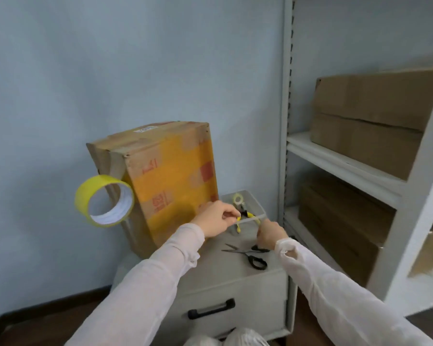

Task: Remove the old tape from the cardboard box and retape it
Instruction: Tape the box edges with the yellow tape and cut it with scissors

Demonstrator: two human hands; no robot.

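Observation:
The cardboard box (160, 176) stands tilted on a grey cabinet (218, 260), its front face covered in yellow tape. A yellow tape roll (105, 200) hangs off the box's left edge by its strip. At the front rim of a small grey tray (255, 206) my left hand (216, 218) pinches one yellow handle of a pair of pliers (246, 217). My right hand (270, 233) is curled at the other handle; its fingertips are hidden.
Black-handled scissors (248, 253) lie open on the cabinet top by my right wrist. A small clear tape roll (237, 199) sits in the tray. A white shelf unit (348, 166) with stacked cardboard boxes (375, 116) stands at the right. The cabinet drawer has a black handle (211, 308).

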